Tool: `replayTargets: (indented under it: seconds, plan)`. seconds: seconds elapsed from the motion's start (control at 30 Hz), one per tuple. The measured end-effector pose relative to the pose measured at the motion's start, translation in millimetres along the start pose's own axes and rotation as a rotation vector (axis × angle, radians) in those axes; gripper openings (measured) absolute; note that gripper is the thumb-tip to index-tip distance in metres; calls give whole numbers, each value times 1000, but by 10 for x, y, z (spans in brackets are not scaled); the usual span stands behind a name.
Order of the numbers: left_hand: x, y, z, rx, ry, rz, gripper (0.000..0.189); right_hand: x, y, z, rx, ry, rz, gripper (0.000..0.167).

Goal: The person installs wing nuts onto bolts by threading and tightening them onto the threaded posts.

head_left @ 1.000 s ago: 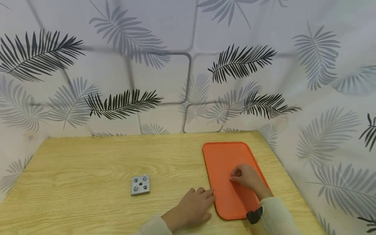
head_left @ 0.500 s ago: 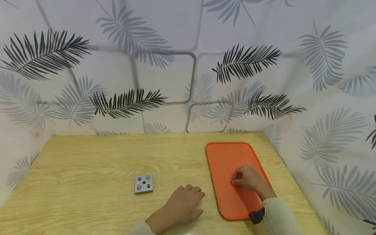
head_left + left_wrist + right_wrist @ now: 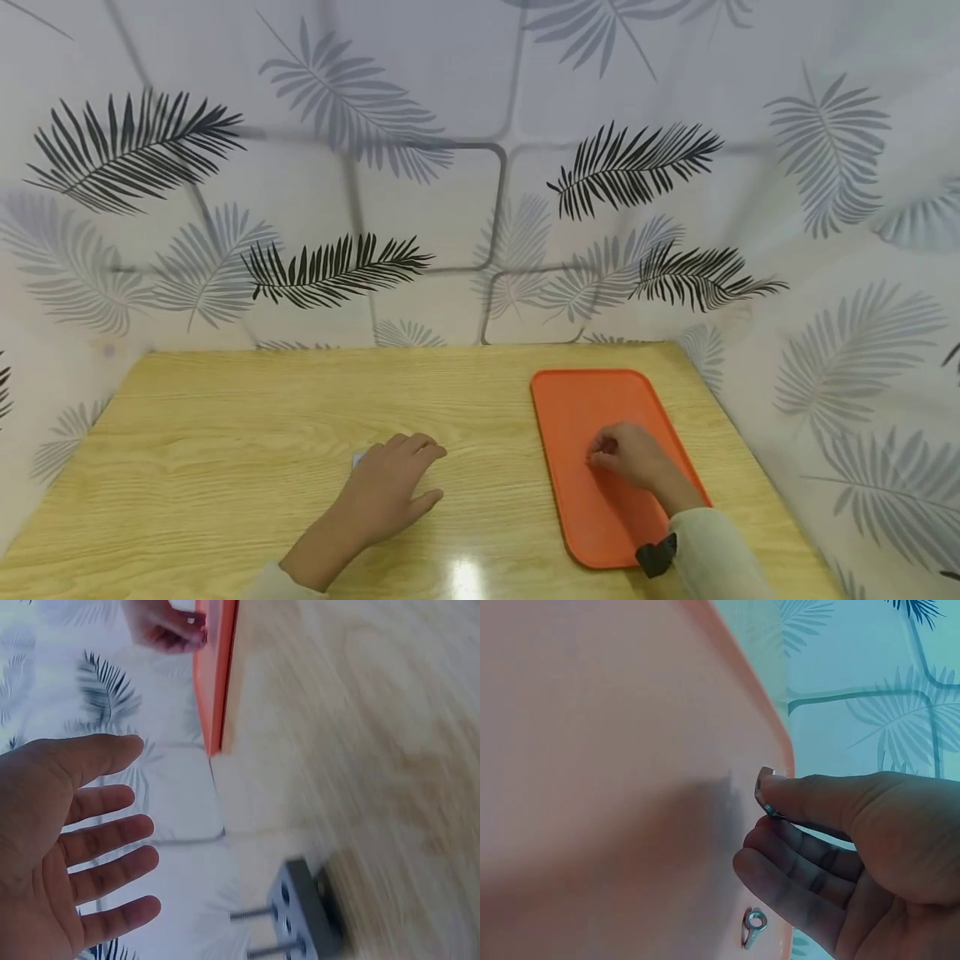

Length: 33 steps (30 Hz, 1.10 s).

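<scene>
Pale wood-grain table (image 3: 225, 417), printed cloth hung along its far side. Near left: end of a cream sleeve (image 3: 281, 583), left arm.

Left part of table: square grey metal block (image 3: 311, 907) with round holes and two thin upright pins. From the head only a corner shows past the hand; the left wrist view shows block and pins more plainly.

Left hand (image 3: 386, 487) over the block's place as seen from the head: fingers straight and a little apart, thumb held away, nothing in the grip. Left wrist view has a gap between fingers and block.

Right of that, patch of glare on the table's near side. Then an orange-red, round-cornered tray (image 3: 577, 408) with a raised rim, long side running near to far.

On the tray: small silvery metal eye piece (image 3: 751, 937), ring and short shank, lying near the right hand's fingertips.

Right hand (image 3: 633, 458) over the tray: thumb and forefinger closed in a pinch on a small shiny metal piece (image 3: 762, 796), exact shape mostly covered; other fingers curled loosely.

Black device (image 3: 656, 555) at the right wrist, against a cream right sleeve (image 3: 716, 554).

Far side and right: white-grey cloth (image 3: 450, 208), black and grey fronds.
</scene>
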State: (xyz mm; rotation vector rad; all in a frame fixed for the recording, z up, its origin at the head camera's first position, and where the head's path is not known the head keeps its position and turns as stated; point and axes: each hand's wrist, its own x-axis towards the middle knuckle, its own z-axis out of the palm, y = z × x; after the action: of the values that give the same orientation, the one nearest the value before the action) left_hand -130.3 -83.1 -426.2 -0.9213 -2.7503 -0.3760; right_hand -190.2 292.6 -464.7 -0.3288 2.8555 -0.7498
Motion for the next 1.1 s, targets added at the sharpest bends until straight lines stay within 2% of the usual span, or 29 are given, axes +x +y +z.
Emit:
replayTargets:
  seconds: [0.07,0.17,0.27,0.4,0.63,0.9,1.1]
  plan:
    - [-60,-115,-55,8,26,-27,46,10,-16,-1,-10,6,-30,5]
    - [-145,-285,-101,1,4,-115,51,30,-39,1,-26,18,-83,7]
    - [-229,-435,-108,-17,-48,-210,56,55,-82,6,-38,33,-117,11]
    - [-329,-598,-53,-34,-106,-276,62,94,-209,4,-48,39,-127,12]
    - [-436,-758,73,-69,-139,-314,63,187,-448,26,-24,25,-140,13]
    - [-429,-836,139,-71,-177,-326,63,277,-695,155,-14,69,-273,15]
    - [-414,-861,164,-56,-175,-328,64,319,-842,219,0,70,-341,14]
